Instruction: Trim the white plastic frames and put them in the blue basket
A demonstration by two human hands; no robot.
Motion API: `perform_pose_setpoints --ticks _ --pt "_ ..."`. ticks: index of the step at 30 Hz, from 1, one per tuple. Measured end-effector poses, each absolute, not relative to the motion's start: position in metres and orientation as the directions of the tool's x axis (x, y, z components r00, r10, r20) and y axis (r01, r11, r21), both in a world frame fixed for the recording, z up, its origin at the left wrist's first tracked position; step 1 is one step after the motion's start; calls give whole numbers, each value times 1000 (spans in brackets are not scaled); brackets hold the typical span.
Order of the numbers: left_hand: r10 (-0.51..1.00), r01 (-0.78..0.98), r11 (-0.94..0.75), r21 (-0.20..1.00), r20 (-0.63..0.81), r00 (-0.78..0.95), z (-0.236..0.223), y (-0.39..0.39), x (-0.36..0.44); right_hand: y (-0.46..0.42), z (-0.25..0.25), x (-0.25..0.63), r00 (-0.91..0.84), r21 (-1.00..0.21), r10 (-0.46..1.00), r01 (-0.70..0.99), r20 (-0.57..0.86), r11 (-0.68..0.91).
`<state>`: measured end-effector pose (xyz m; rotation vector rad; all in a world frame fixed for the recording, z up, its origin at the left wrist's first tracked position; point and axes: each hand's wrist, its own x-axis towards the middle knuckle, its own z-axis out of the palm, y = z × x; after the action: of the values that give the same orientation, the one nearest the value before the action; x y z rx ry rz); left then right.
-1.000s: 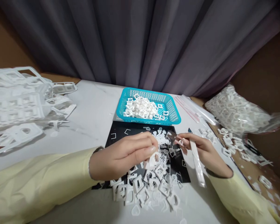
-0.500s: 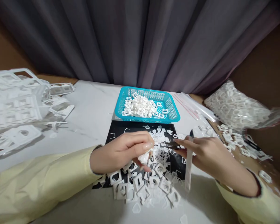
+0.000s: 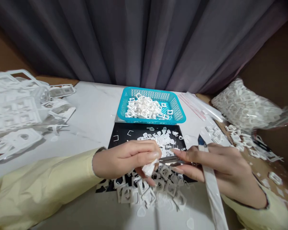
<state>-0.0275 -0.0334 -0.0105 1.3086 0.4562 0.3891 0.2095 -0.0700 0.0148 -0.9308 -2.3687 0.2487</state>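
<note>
Trimming a small white plastic piece calls for a firm pinch close to the cut line and a blade edge kept away from the holding fingertips. The left hand has its fingers closed narrowly on the piece, thumb and forefinger meeting at its upper edge, so that the piece hangs just below the fingertips and above the heap of loose white frames on the black mat. The right hand is closed around a slim metal cutting tool, forefinger stretched along it; the tip appears to touch or lie just beside the piece, though the exact contact is too small to tell. A long white strip runs under the right palm toward the near table edge. For a clean result, the piece is best held steady, and the scrap left to fall onto the mat. The turquoise basket of white parts stands beyond the mat, well apart from both hands.
</note>
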Motion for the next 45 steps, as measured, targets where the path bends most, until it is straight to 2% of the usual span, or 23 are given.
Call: perform_pose_setpoints --ticks 8,11,18,22,27,36,45 --pt "573 -54 344 938 -163 803 -11 -41 -27 -70 14 210 -611 -360 659 553 438 752" --pt "561 -58 412 909 -203 803 -10 -45 -26 -70 16 208 -622 -362 646 535 442 763" --pt "535 -61 458 887 -220 816 -10 -43 -27 -68 16 207 -645 -352 631 524 431 775" --pt "452 -106 515 851 -164 877 -16 -38 -29 -66 15 206 -635 -405 643 502 427 764" --pt "417 -116 590 799 -179 891 -21 -36 -30 -62 9 204 -616 -472 642 443 457 762" --pt "403 -99 619 779 -207 892 -28 -34 -30 -64 8 204 -632 -373 607 480 481 794" --pt "444 -99 596 797 -224 868 -24 -35 -30 -64 8 206 -592 -434 660 498 463 751"
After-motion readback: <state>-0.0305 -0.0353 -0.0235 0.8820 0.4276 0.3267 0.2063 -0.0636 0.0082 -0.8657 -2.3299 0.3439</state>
